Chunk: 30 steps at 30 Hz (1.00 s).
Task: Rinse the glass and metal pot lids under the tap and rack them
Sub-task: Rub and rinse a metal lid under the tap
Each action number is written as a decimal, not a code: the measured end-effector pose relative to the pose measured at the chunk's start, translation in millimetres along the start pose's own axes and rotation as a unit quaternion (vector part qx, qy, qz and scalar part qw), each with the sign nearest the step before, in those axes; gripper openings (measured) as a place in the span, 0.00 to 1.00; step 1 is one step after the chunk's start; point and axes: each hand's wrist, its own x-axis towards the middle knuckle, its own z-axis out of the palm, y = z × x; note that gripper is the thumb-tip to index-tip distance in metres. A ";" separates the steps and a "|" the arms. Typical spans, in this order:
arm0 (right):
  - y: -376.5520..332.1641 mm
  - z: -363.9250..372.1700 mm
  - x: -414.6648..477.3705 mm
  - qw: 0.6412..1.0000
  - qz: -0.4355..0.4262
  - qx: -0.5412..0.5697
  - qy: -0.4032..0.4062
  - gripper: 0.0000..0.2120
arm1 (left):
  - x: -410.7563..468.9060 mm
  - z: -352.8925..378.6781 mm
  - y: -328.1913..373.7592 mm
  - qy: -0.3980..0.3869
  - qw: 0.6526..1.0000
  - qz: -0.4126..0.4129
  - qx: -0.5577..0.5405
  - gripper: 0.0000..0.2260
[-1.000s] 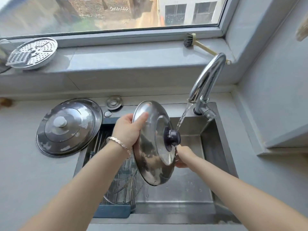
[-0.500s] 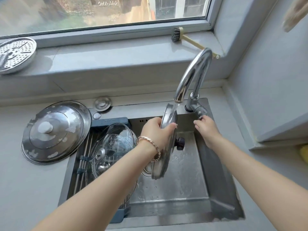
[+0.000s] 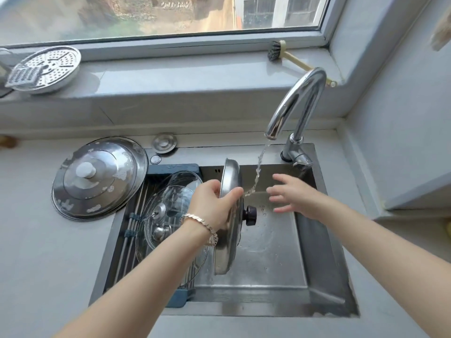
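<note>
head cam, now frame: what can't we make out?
- Head view: metal lid, inner face turned away, edge-on in left hand.
- Head view: rack, mostly hidden by glass lids and left forearm.
- Head view: brown object cut off by left edge; yellow object by right edge.

1 head view (downward) over sink [image 3: 322, 264]

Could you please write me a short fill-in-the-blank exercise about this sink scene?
The left hand grips a lid made of ____. The right hand holds ____. The glass lids sit in a rack inside the ____. The brush lies on the ____.
Missing words: metal; nothing; sink; windowsill.
</note>
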 end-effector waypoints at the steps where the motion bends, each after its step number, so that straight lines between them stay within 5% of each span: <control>1: 5.1 12.4 -12.8 0.999 -0.001 -0.016 -0.043 0.29 | -4.1 -2.4 -0.6 -0.004 1.000 -0.001 -0.018 0.17; 5: 27.4 48.7 -42.9 0.996 -0.043 -0.019 -0.069 0.19 | -21.4 -12.0 1.3 -0.007 0.999 0.028 -0.040 0.19; 8: 35.8 60.4 -53.1 0.996 -0.083 0.034 -0.012 0.13 | -32.8 -22.3 1.1 -0.012 0.997 0.059 -0.042 0.18; 14: 38.5 58.2 -61.2 0.972 -0.161 -0.102 0.135 0.09 | -53.3 -42.2 -17.9 -0.044 0.989 0.012 -0.140 0.18; 22: 35.3 62.6 -72.3 0.957 -0.202 -0.112 0.177 0.07 | -58.6 -43.6 -79.5 -0.078 0.995 -0.046 0.033 0.08; 30: 39.2 77.9 -68.8 0.958 -0.149 -0.140 0.203 0.08 | -56.1 -68.6 -116.2 -0.055 0.995 -0.059 0.062 0.05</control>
